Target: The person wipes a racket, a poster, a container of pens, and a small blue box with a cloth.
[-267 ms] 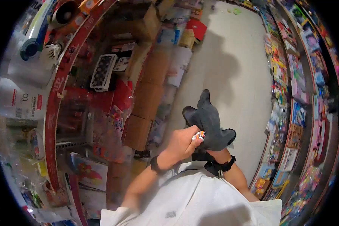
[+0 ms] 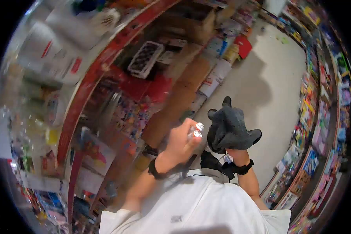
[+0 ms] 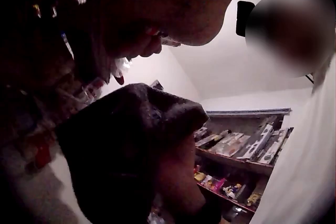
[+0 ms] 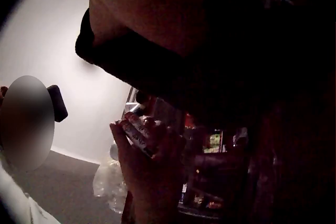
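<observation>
In the head view my left hand (image 2: 179, 146) grips two small batteries (image 2: 197, 133), printed cylinders with shiny silver ends, between thumb and curled fingers. The right wrist view shows the batteries (image 4: 137, 139) side by side in that hand. A dark grey soft cloth item (image 2: 232, 126), with several black-tipped lobes poking out, covers my right hand. Only the wrist (image 2: 240, 158) emerges below it; the fingers are hidden inside or behind the fabric. A gap separates the left hand from the cloth item. From the left wrist, this cloth (image 3: 121, 129) appears very dark, forearm below it.
To the left, a red-edged shelf (image 2: 90, 84) carries packaged goods and a white basket (image 2: 145, 59). Cardboard boxes (image 2: 175, 99) line its lower side. Pale floor (image 2: 238, 82) runs ahead as an aisle, with packed toy shelves (image 2: 314, 117) along the right.
My left hand, still gripping the batteries, has moved left, off the grey cloth it was touching or overlapping. The head view has turned, so shelves and floor shift right.
</observation>
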{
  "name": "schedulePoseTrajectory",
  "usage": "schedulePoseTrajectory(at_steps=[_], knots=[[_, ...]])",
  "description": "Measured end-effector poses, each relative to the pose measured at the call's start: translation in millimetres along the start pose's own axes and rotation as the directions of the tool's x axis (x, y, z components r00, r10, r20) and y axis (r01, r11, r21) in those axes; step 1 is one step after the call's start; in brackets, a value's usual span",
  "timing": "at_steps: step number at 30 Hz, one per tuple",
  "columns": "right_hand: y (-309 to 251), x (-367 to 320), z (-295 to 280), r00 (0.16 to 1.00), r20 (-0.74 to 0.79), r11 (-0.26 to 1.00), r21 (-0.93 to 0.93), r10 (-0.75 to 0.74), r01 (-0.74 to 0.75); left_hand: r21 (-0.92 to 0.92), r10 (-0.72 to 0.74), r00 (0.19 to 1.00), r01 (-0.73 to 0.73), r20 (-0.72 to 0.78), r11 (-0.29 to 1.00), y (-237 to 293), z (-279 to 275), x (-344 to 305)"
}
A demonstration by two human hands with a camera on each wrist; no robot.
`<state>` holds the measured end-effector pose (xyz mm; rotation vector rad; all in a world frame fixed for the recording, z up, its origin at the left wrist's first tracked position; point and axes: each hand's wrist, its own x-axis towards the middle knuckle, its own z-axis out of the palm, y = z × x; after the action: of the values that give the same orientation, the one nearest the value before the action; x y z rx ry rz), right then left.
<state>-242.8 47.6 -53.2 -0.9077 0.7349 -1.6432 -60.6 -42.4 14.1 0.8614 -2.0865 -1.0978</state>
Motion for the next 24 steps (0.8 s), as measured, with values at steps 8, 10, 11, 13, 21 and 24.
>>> schedulePoseTrajectory(at_steps=[8, 10, 11, 13, 21, 24], knots=[[36, 6, 65, 0.979, 0.152, 0.974, -0.203, 0.137, -0.105, -0.097, -0.185, 0.925, 0.162, -0.331, 0.982, -17, -51, -86], [50, -2, 82, 0.981, 0.112, 0.986, -0.076, 0.159, -0.151, -0.119, -0.226, 0.923, 0.198, -0.312, 0.973, -31, -55, -97], [56, -6, 87, 0.981, 0.076, 0.984, -0.022, 0.176, -0.175, -0.103, -0.212, 0.918, 0.188, -0.336, 0.977, -35, -54, -99], [62, -10, 91, 0.979, 0.015, 0.978, 0.053, 0.203, -0.203, -0.094, -0.197, 0.917, 0.175, -0.347, 0.980, -48, -53, -96], [38, 35, 7, 0.971, 0.109, 0.977, -0.004, 0.214, -0.215, 0.118, -0.269, 0.907, 0.321, -0.324, 0.940, -90, -23, 13], [35, 50, -58, 0.975, 0.107, 0.977, 0.067, 0.194, -0.201, 0.434, -0.259, 0.904, 0.395, -0.341, 0.810, -96, -17, 108]])
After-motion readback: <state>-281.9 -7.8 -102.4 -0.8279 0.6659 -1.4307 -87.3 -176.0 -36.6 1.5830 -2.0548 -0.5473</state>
